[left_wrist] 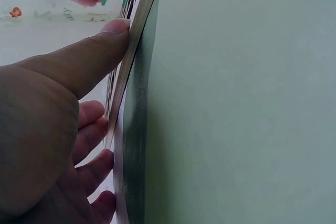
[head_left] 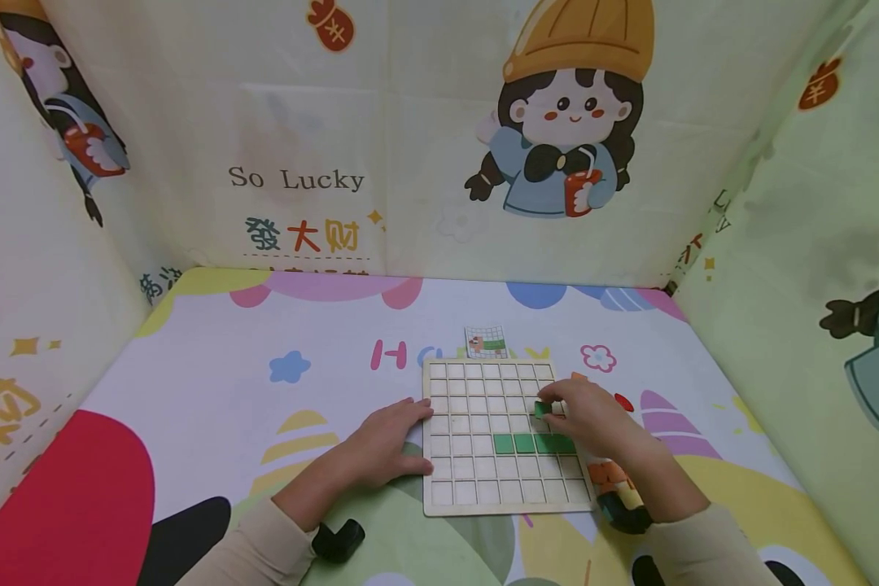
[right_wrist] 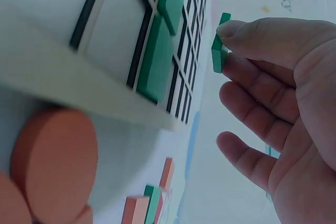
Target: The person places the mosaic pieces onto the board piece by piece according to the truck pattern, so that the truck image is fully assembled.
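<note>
A pale wooden grid board [head_left: 461, 492] lies on the patterned mat. Several green square tiles [head_left: 523, 443] fill the right part of one of its rows. My right hand [head_left: 593, 415] is over the board's right side and pinches another green tile [right_wrist: 220, 43] between thumb and index finger, the other fingers loosely bent. That tile is held up off the board in the right wrist view. My left hand [head_left: 386, 446] touches the board's left edge, fingers and thumb [left_wrist: 100, 51] spread along it. A small picture card [head_left: 486, 342] with a grid drawing lies just beyond the board.
Loose orange pieces [head_left: 608, 474] lie right of the board, partly hidden by my right arm; round ones [right_wrist: 58, 156] show in the right wrist view, with a green piece [right_wrist: 150, 203] among flat ones. Printed cloth walls [head_left: 425, 163] stand at the back and sides.
</note>
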Motion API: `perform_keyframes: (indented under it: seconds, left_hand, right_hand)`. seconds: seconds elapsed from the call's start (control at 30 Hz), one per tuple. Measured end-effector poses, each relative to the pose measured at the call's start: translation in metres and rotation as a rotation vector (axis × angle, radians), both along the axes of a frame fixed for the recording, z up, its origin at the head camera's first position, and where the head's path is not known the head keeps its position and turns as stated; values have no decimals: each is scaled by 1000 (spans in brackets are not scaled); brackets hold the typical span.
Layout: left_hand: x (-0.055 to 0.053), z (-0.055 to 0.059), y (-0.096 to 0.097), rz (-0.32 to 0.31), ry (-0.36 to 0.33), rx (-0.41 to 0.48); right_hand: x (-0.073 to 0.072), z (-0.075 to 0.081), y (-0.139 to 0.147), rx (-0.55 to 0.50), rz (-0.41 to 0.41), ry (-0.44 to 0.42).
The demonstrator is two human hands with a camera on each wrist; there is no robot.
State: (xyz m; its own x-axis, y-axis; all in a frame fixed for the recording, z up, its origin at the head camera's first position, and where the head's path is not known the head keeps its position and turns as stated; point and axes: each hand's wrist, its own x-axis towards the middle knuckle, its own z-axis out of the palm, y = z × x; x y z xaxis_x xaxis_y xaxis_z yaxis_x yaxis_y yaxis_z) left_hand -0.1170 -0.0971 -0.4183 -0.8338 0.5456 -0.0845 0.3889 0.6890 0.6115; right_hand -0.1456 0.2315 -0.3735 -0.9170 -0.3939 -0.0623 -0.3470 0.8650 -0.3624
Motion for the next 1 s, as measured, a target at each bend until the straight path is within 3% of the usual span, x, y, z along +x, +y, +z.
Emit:
perform_keyframes:
  seconds: [1.0]
  left_hand:
    - [0,1,-1,3,-16,1]
  right_hand:
    - [2,-5,-36,28,114,8]
